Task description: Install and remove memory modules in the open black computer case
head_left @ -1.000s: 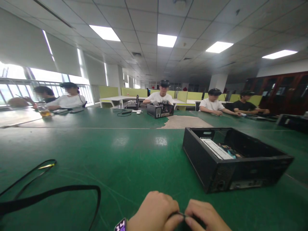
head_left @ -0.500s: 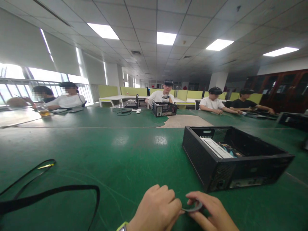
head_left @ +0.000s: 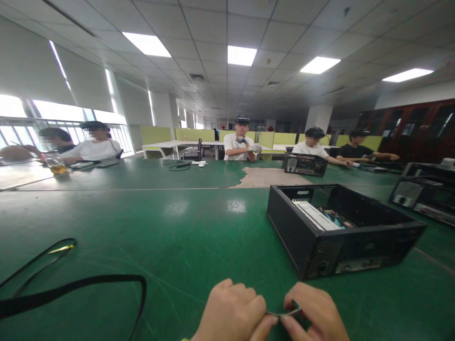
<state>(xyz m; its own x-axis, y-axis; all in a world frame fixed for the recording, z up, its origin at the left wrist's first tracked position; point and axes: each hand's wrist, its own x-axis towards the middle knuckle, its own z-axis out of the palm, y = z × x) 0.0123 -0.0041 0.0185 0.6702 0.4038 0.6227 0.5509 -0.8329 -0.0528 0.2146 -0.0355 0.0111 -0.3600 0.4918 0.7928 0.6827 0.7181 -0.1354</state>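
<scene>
My left hand (head_left: 232, 310) is closed, knuckles up, on one end of a thin grey strip (head_left: 283, 314). The strip's other end is pinched in my right hand (head_left: 318, 310), with its tip bent upward by the fingers. Both hands are low in the view, close together above the green table (head_left: 199, 246). What kind of strip it is, I cannot make out. Beyond my right hand lies an open black computer case (head_left: 313, 251), with a white metal part (head_left: 314, 215) and some blue-green parts inside.
A black strap (head_left: 92, 280) loops over the table at left. Across the table, a gloved person (head_left: 238, 146) is near another computer case (head_left: 305, 164). More cases (head_left: 426, 194) stand at far right. A glass jar (head_left: 57, 163) and other people are farther off.
The strip has gone from a rounded curl to a flatter shape with a bent tip. Across the table, the small case has shifted right, and that person's arms are now raised and crossed.
</scene>
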